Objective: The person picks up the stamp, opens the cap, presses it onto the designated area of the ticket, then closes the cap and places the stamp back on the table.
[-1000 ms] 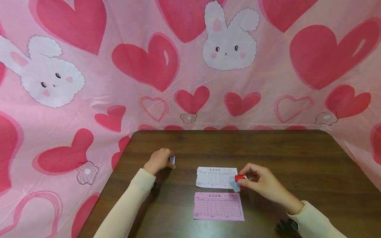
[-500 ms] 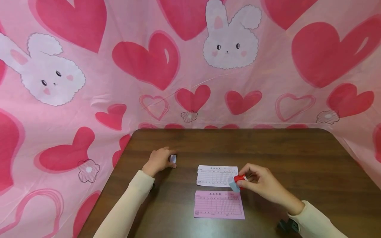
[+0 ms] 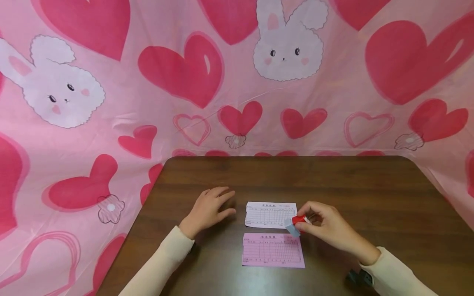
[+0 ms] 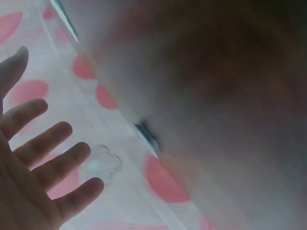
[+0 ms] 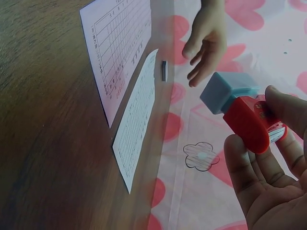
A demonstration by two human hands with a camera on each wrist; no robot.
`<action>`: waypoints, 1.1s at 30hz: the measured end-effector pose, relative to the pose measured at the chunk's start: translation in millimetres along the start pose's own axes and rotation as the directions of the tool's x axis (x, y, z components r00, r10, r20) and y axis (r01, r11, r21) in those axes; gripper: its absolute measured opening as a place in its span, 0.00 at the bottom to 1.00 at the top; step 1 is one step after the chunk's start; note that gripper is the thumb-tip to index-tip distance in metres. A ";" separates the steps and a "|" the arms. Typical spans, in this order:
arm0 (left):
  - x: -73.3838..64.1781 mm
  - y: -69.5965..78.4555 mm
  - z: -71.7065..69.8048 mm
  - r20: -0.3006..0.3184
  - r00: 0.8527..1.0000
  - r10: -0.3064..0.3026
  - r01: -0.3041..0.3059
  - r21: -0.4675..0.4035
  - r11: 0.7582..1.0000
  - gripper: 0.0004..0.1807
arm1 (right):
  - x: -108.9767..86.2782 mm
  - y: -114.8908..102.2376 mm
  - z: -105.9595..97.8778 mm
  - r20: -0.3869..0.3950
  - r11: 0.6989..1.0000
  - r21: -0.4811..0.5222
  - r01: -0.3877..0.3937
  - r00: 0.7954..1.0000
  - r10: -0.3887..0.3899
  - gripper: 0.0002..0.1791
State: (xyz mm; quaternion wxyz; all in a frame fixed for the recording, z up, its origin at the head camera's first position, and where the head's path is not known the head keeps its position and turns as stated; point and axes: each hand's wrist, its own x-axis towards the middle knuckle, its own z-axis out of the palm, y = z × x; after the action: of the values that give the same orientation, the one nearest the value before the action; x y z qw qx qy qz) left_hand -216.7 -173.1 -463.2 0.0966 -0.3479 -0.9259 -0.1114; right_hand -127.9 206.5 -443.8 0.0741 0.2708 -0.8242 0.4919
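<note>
My right hand [image 3: 327, 226] pinches a small red object with a pale blue block-shaped end [image 5: 247, 122] between thumb and fingers. It is above the right edge of a white printed form slip [image 3: 264, 215]. A pink slip of the same layout [image 3: 272, 251] lies just nearer to me. To the left of the slips, my left hand [image 3: 209, 210] hovers with fingers spread and nothing in it. A small dark-and-white piece [image 5: 164, 71] rests on the table beyond the slips in the right wrist view; in the head view my left hand hides it.
The dark wooden table [image 3: 370, 189] has rounded far corners. Behind and to the left of it hangs a pink curtain [image 3: 237, 82] with hearts and rabbits. A black strap-like item [image 3: 359, 277] shows beneath my right wrist.
My left hand has let go of the small piece, opened its fingers and moved slightly right. My right hand keeps its hold on the red object, nearly still. The head view has tilted slightly.
</note>
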 end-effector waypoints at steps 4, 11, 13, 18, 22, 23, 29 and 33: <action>-3.8 17.0 3.8 -0.012 0.996 0.090 -0.090 0.032 0.995 0.33 | -0.9 -0.9 0.5 0.000 1.000 -0.028 0.007 1.000 -0.007 0.14; -7.7 45.9 0.6 0.041 0.981 0.190 -0.191 0.018 0.981 0.32 | -1.8 -1.7 1.5 0.026 0.998 -0.063 0.015 1.000 -0.013 0.14; -8.8 53.1 -0.2 0.060 0.976 0.208 -0.210 0.029 0.977 0.31 | -2.0 -2.0 1.9 0.028 0.997 -0.075 0.025 0.999 -0.023 0.14; -9.9 68.8 -1.3 0.086 0.956 0.281 -0.287 0.080 0.954 0.27 | -2.8 -2.1 2.9 0.020 0.992 -0.107 0.066 0.998 -0.065 0.15; -10.2 80.7 -3.6 0.131 0.932 0.338 -0.351 0.094 0.932 0.25 | -4.2 -1.0 4.2 0.026 0.989 -0.107 0.101 0.995 -0.099 0.16; -10.4 83.4 -4.2 0.149 0.926 0.348 -0.363 0.096 0.927 0.25 | -4.6 -0.6 4.5 0.028 0.988 -0.107 0.108 0.994 -0.106 0.16; -13.0 96.2 -4.3 0.247 0.887 0.390 -0.416 0.064 0.907 0.24 | -6.4 2.3 5.8 0.044 0.977 -0.135 0.164 0.986 -0.160 0.18; -14.5 103.5 -4.4 0.270 0.861 0.432 -0.453 0.019 0.891 0.23 | -7.7 4.6 7.1 0.075 0.963 -0.148 0.223 0.974 -0.214 0.20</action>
State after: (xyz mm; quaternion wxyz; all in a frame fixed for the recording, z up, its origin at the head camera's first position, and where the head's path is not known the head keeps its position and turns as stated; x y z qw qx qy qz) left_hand -136.7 -107.5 -448.3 0.0122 -0.5583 -0.8296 -0.0017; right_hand -122.7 205.1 -453.9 0.1251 0.3678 -0.8269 0.4067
